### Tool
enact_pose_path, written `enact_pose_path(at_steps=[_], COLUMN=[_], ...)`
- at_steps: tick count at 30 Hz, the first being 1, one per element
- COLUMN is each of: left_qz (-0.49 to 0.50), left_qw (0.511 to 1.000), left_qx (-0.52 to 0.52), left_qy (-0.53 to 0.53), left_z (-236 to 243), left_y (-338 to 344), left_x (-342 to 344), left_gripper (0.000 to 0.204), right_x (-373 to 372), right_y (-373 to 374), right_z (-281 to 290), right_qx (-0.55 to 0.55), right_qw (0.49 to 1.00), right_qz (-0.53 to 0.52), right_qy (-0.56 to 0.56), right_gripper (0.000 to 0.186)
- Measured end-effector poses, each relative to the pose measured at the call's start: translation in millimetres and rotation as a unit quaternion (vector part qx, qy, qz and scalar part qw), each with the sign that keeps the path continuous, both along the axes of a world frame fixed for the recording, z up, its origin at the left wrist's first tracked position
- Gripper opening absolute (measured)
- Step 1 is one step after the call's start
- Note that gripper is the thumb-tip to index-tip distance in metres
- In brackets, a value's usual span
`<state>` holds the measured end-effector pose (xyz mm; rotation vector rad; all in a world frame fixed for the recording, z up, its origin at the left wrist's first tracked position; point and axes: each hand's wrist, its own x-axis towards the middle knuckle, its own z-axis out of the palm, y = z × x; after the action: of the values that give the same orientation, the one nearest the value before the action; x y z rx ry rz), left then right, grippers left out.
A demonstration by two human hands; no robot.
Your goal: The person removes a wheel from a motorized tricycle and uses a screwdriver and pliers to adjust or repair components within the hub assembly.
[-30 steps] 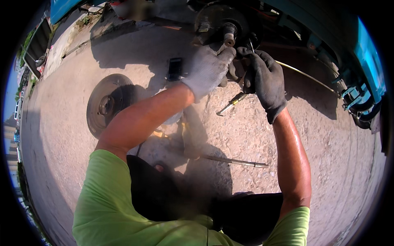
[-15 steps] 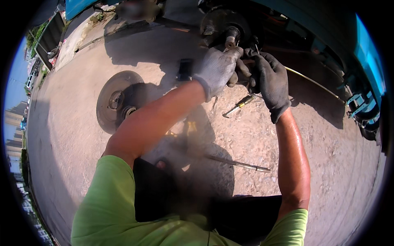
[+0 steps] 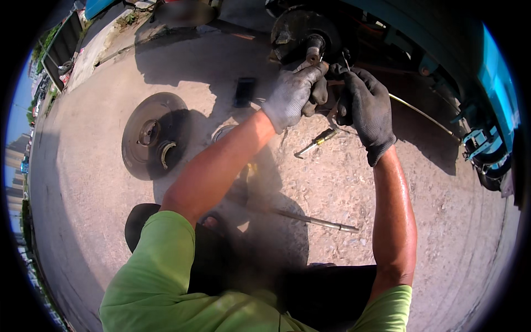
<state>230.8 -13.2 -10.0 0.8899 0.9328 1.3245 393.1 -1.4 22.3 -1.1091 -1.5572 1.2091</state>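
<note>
Both my hands are gloved and work close together by the axle stub (image 3: pixel 315 46), which juts from a round, dirty metal hub plate (image 3: pixel 285 34) on a blue vehicle. My left hand (image 3: pixel 292 94), in a pale grey glove with dark fingertips, is closed just below the stub's end; what its fingers hold, if anything, is hidden. My right hand (image 3: pixel 366 108), in a darker glove, is closed with thumb and fingers together. A thin metal piece (image 3: pixel 347 61) rises by its fingertips, but I cannot make out what it is.
On the concrete lie a brake disc (image 3: pixel 138 160) with a curved metal piece on it, a dark phone-like slab (image 3: pixel 245 92), a screwdriver-like tool with a yellow handle (image 3: pixel 323 139) and a long metal bar (image 3: pixel 326 223). The vehicle's blue bodywork (image 3: pixel 495 77) overhangs at the right.
My left elbow has shifted inward to the right, uncovering more of the brake disc and the curved piece. Both hands stay by the stub, with only slight movement.
</note>
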Motion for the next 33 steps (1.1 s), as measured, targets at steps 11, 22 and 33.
enact_pose_path(at_steps=[11, 22, 33], left_qz=[0.016, -0.051, -0.056], left_qw=[0.998, 0.983, 0.765], left_qx=[0.013, -0.086, 0.402], left_qy=[-0.059, 0.157, 0.5], left_z=[-13, 28, 27], left_y=[7, -3, 10], left_x=[3, -26, -76], left_gripper=[0.014, 0.033, 0.025], right_x=[9, -4, -15], right_y=[15, 8, 4], right_z=[14, 31, 8], right_qx=[0.233, -0.009, 0.007], right_qw=[0.931, 0.984, 0.991], right_qz=[0.052, 0.044, 0.118], right_qy=[-0.276, -0.174, -0.057], right_gripper=[0.034, 0.037, 0.025])
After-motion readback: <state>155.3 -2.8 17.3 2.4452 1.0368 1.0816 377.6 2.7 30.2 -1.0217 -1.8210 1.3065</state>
